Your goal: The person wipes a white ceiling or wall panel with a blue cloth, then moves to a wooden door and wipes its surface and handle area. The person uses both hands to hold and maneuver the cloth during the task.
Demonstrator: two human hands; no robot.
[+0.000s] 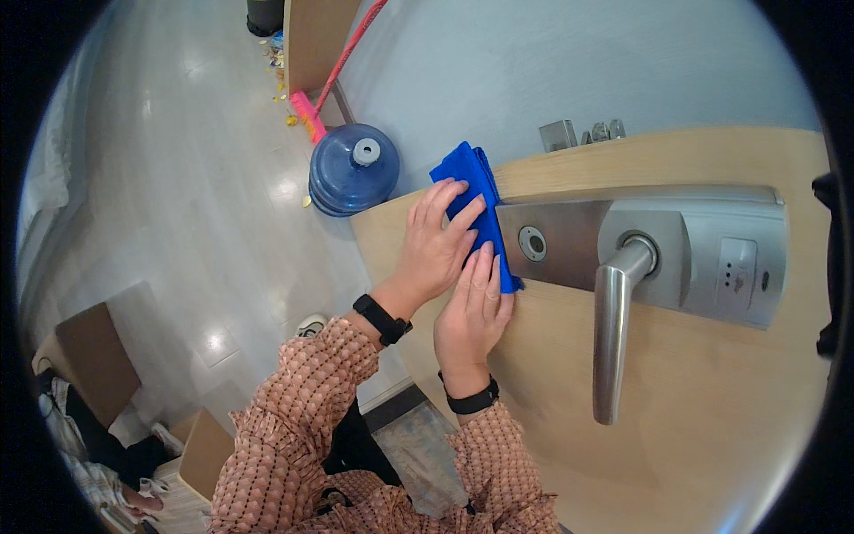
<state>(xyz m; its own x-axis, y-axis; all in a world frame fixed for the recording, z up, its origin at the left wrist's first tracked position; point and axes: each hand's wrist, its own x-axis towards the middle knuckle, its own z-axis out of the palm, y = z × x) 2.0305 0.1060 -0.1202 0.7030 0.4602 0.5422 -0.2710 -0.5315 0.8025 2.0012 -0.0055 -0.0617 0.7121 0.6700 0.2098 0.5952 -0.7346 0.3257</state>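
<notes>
A folded blue cloth (469, 193) lies flat against the light wood door (574, 374), right by the end of the metal lock plate (567, 233). My left hand (434, 243) holds the upper part of the cloth, its fingers bent and a little apart. Just below, my right hand (472, 314) presses the cloth's lower end with fingers close together. Both palms face the door, so the fingertips are partly hidden. From the plate a metal lever handle (615, 334) sticks out, clear of both hands. A round lock cylinder (532, 243) sits between handle and cloth.
A blue water jug (353, 170) stands on the floor near the door's edge. Behind it, a pink broom (308, 117) leans beside scattered litter (275, 57). Cardboard boxes (97, 364) and part of another person (100, 440) are at lower left.
</notes>
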